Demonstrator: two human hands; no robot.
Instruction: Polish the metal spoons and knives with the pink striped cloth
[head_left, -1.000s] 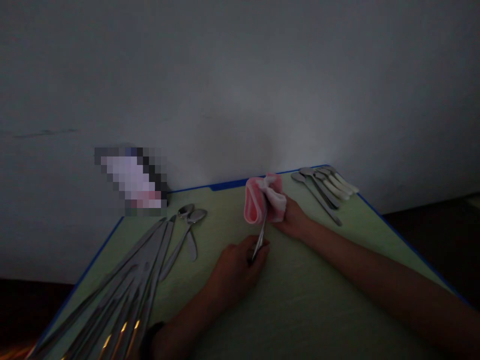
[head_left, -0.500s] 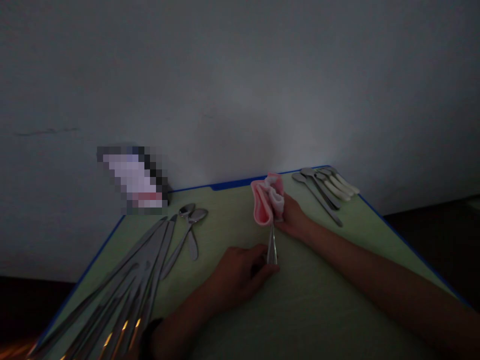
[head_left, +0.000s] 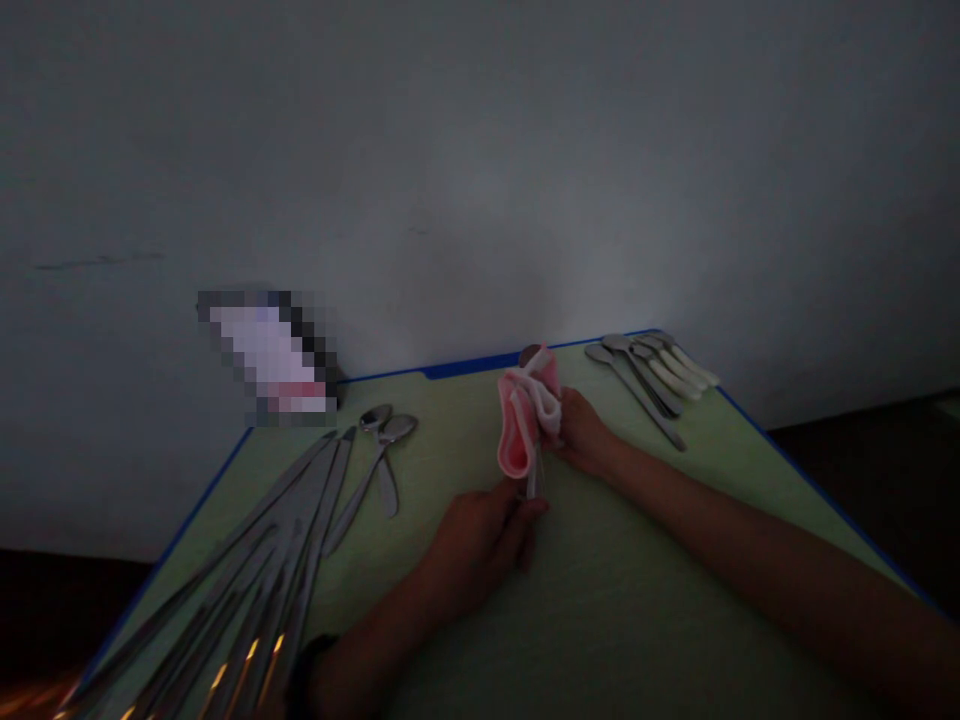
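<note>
My left hand (head_left: 495,540) is closed on the lower handle end of a metal spoon (head_left: 533,484). The spoon points away from me, and its dark bowl shows just past a folded pink and white cloth (head_left: 517,430). Behind the cloth, my right hand (head_left: 581,432) grips it around the spoon; its fingertips are mostly hidden. Two crossed spoons (head_left: 397,428) lie left of my hands. Farther right is a group of cutlery with plain metal spoons (head_left: 637,385) and several white-handled pieces (head_left: 679,365).
Several long table knives (head_left: 262,560) fan across the left side of the green table (head_left: 637,620). A blurred-out object with a pale front (head_left: 262,350) leans near the wall (head_left: 465,180) at the back left. Blue edging (head_left: 480,365) runs along the table's rim.
The cloth has slid down the spoon toward my left hand, and the spoon's bowl now shows beyond it. My left hand has moved slightly up and left.
</note>
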